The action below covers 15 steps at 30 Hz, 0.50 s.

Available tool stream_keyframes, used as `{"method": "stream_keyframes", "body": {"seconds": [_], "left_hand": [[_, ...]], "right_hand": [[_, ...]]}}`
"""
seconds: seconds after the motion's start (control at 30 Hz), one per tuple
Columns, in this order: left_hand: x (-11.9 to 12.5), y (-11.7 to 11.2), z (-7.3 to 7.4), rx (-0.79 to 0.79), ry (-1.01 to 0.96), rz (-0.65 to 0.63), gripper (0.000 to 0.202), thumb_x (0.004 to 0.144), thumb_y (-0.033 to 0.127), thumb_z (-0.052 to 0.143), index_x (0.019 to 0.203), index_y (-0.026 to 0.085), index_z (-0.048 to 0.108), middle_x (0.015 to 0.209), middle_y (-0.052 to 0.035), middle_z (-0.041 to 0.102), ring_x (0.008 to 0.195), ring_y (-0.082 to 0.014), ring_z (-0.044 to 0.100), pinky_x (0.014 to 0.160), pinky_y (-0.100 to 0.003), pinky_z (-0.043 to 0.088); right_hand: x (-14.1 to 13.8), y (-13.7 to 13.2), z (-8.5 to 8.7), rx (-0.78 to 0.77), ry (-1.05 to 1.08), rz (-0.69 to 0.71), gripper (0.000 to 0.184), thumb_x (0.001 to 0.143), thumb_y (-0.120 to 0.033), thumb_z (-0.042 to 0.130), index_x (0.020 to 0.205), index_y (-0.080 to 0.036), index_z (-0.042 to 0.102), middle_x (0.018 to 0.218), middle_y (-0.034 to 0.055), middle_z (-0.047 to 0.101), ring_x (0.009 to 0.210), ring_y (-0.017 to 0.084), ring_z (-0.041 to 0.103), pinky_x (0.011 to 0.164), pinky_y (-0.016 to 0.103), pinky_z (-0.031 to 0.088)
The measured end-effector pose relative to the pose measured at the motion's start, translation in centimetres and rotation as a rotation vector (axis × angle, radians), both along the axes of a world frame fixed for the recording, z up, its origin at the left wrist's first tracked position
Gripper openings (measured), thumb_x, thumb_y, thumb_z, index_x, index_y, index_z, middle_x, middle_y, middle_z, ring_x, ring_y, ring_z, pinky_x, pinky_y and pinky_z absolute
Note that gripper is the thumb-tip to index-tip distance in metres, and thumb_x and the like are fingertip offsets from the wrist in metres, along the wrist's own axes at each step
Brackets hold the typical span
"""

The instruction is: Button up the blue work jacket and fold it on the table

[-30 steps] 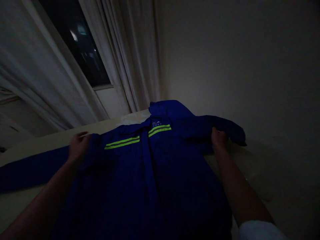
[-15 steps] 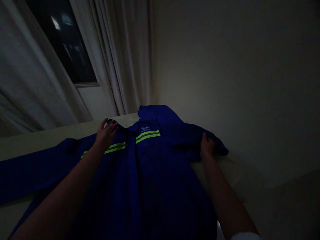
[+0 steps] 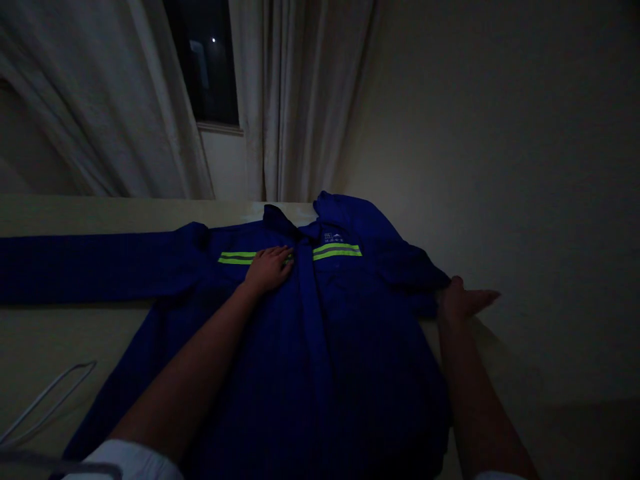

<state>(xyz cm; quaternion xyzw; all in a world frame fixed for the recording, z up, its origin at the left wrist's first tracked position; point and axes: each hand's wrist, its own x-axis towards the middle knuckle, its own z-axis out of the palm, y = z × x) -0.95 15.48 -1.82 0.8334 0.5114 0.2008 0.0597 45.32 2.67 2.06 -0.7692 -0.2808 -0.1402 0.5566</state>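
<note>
While left hand (image 3: 268, 270) now lies flat on jacket (image 3: 375, 353), right hand (image 3: 461, 300) has unclenched at sleeve end (image 3: 434, 272).

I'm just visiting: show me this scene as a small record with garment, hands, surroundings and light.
garment: blue jacket, laid front up on a pale surface
markings: yellow-green stripes across the chest
left hand: palm down on the chest
right hand: open, at a sleeve end; grip unclear
lower left: thin white loop
background: curtains, dark window, wall
light: dim
</note>
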Motion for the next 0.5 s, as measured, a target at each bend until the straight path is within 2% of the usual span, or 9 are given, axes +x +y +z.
{"method": "stream_keyframes", "body": {"seconds": [0.03, 0.07, 0.1, 0.17, 0.2, 0.23, 0.3, 0.37, 0.5], "left_hand": [[0.0, 0.0, 0.0, -0.006, 0.013, -0.007, 0.052, 0.104, 0.045, 0.042, 0.148, 0.024, 0.060, 0.157, -0.0091, 0.056, 0.144, -0.0336, 0.050, 0.118, -0.051, 0.035], [0.0, 0.0, -0.1, -0.011, 0.027, -0.010, 0.051, 0.104, 0.045, 0.042, 0.148, 0.025, 0.060, 0.157, -0.0086, 0.056, 0.145, -0.0335, 0.049, 0.118, -0.051, 0.035], [-0.1, 0.1, -0.2, -0.015, 0.041, -0.010, 0.051, 0.104, 0.045, 0.041, 0.147, 0.025, 0.061, 0.158, -0.0081, 0.055, 0.146, -0.0334, 0.047, 0.119, -0.051, 0.034], [-0.2, 0.2, -0.3, -0.020, 0.059, -0.014, 0.050, 0.104, 0.039, 0.041, 0.148, 0.024, 0.059, 0.160, -0.0080, 0.052, 0.148, -0.0327, 0.046, 0.120, -0.051, 0.034], [-0.3, 0.3, -0.4, -0.020, 0.062, -0.021, 0.051, 0.103, 0.033, 0.042, 0.150, 0.023, 0.058, 0.161, -0.0084, 0.052, 0.148, -0.0318, 0.046, 0.121, -0.050, 0.033], [-0.4, 0.4, -0.5, -0.019, 0.059, -0.027, 0.053, 0.101, 0.027, 0.043, 0.152, 0.021, 0.055, 0.160, -0.0092, 0.052, 0.149, -0.0305, 0.046, 0.121, -0.049, 0.033], [-0.7, 0.6, -0.6, -0.021, 0.037, -0.024, 0.061, 0.094, 0.016, 0.045, 0.155, 0.018, 0.050, 0.158, -0.0107, 0.055, 0.147, -0.0275, 0.048, 0.122, -0.045, 0.034], [-0.8, 0.7, -0.5, -0.031, 0.018, -0.011, 0.066, 0.090, 0.011, 0.047, 0.156, 0.019, 0.050, 0.154, -0.0112, 0.059, 0.145, -0.0251, 0.052, 0.121, -0.042, 0.036], [-0.6, 0.6, -0.4, -0.038, 0.022, 0.002, 0.059, 0.092, 0.014, 0.047, 0.149, 0.024, 0.057, 0.152, -0.0086, 0.061, 0.143, -0.0242, 0.053, 0.122, -0.043, 0.037]], "right_hand": [[-2.4, 0.2, 0.9, 0.065, -0.089, 0.026, 0.081, 0.090, -0.036, 0.058, 0.158, -0.004, 0.027, 0.161, 0.0286, 0.035, 0.150, 0.037, 0.037, 0.121, 0.053, 0.034], [-5.3, 0.6, 1.6, 0.104, -0.178, 0.118, 0.077, 0.092, -0.036, 0.058, 0.158, -0.009, 0.030, 0.159, 0.0251, 0.039, 0.146, 0.033, 0.044, 0.118, 0.049, 0.039], [-8.6, 1.3, 2.3, 0.075, -0.250, 0.311, 0.065, 0.096, -0.038, 0.056, 0.154, -0.014, 0.039, 0.151, 0.0206, 0.050, 0.135, 0.030, 0.055, 0.111, 0.046, 0.046], [-15.7, 3.4, 2.8, -0.196, -0.384, 0.833, 0.041, 0.100, -0.044, 0.056, 0.132, -0.019, 0.062, 0.126, 0.0130, 0.068, 0.114, 0.027, 0.066, 0.100, 0.041, 0.052], [-19.0, 4.7, 2.7, -0.341, -0.477, 1.022, 0.034, 0.100, -0.045, 0.059, 0.120, -0.020, 0.068, 0.117, 0.0108, 0.071, 0.110, 0.026, 0.067, 0.100, 0.040, 0.052], [-22.0, 6.0, 2.4, -0.449, -0.574, 1.114, 0.029, 0.100, -0.044, 0.060, 0.114, -0.020, 0.071, 0.113, 0.0100, 0.071, 0.110, 0.026, 0.066, 0.101, 0.040, 0.051], [-26.6, 8.5, 1.6, -0.626, -0.741, 1.110, 0.029, 0.099, -0.043, 0.064, 0.114, -0.019, 0.072, 0.115, 0.0119, 0.069, 0.111, 0.027, 0.064, 0.101, 0.040, 0.050], [-29.1, 10.4, 0.6, -0.768, -0.832, 1.023, 0.032, 0.099, -0.043, 0.065, 0.117, -0.017, 0.072, 0.119, 0.0139, 0.067, 0.112, 0.028, 0.063, 0.097, 0.039, 0.051], [-29.9, 11.9, -0.8, -0.893, -0.833, 0.916, 0.028, 0.105, -0.037, 0.055, 0.116, -0.019, 0.073, 0.118, 0.0123, 0.067, 0.109, 0.025, 0.065, 0.088, 0.032, 0.052]]}}
